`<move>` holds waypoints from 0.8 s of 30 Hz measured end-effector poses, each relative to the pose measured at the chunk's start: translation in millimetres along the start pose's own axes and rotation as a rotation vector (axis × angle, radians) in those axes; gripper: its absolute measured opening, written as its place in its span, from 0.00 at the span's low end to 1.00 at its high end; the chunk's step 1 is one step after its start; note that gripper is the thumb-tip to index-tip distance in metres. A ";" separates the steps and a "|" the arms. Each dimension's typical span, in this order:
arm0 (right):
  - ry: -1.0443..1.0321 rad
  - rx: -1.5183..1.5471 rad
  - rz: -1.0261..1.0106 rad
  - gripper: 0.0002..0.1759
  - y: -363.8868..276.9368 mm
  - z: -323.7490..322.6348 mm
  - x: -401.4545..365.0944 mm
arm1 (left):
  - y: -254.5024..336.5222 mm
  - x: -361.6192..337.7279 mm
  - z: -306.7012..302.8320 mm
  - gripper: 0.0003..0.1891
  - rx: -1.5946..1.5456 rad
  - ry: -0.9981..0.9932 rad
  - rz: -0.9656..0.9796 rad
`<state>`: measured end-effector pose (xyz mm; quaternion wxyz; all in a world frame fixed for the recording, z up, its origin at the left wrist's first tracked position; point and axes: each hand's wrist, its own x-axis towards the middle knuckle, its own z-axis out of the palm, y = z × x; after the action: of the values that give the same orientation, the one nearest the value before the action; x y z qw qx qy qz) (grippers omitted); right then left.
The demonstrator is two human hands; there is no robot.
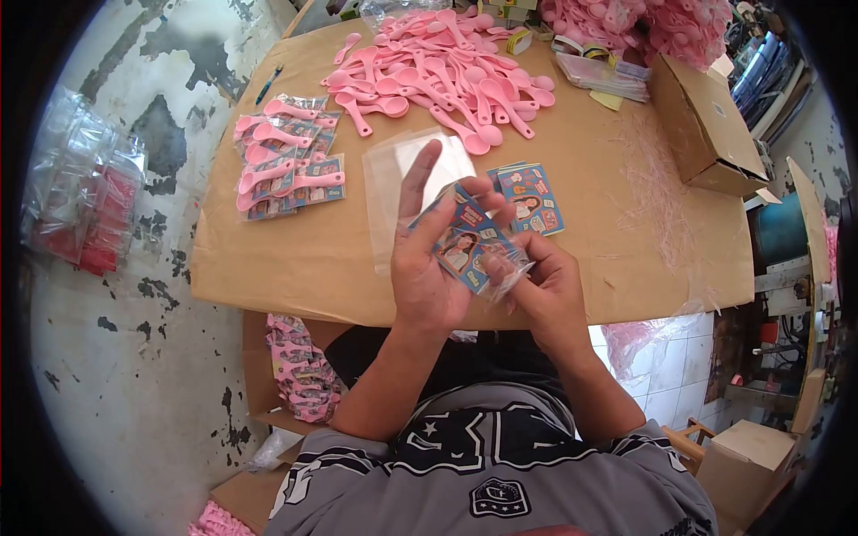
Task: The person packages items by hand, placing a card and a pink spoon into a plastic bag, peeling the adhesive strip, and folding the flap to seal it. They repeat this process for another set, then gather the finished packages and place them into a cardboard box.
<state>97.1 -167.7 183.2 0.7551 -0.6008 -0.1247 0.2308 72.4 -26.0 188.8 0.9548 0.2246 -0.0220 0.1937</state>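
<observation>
A blue printed card (pixel 469 239) is in a clear plastic bag (pixel 511 272) between my two hands, above the near part of the table. My left hand (pixel 433 268) holds the card from the left, its index finger pointing up. On the right, my right hand (pixel 554 281) pinches the bag's crumpled end. Behind them lie a stack of similar cards (pixel 541 192) and flat clear plastic bags (pixel 382 214). Farther back is a large heap of pink spoons (pixel 438 76). Packed pink spoons with cards (pixel 286 161) are piled at the left.
The brown-covered table (pixel 295 268) has a pen (pixel 268 85) near its left edge. A cardboard box (pixel 710 125) and plastic shreds (pixel 657 196) lie at the right. Packed spoons (pixel 304 371) fill a box below. Plastic bags (pixel 80 179) hang by the left wall.
</observation>
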 end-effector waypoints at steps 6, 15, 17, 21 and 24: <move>0.088 -0.128 -0.151 0.13 15.3 13.9 6.9 | -1.1 -6.9 5.8 0.31 0.057 -0.019 0.024; 0.133 -0.795 -0.866 0.12 -10.9 27.1 7.3 | 16.4 -6.4 -4.6 0.27 0.158 0.121 0.035; -0.053 -0.998 -1.025 0.14 -20.0 19.2 7.1 | 20.1 -2.6 -17.8 0.24 0.105 0.200 0.037; -0.052 -1.042 -1.043 0.11 -45.3 2.9 17.7 | 41.8 5.2 -40.7 0.20 -0.017 0.234 0.114; 0.088 -1.091 -0.790 0.05 -70.0 -19.8 59.1 | 46.9 3.4 -34.6 0.19 0.030 0.351 0.161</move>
<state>171.2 -167.1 240.5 0.3759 -0.8142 -0.4027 -0.1834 56.2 29.0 177.9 0.9219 0.1992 0.1299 0.3060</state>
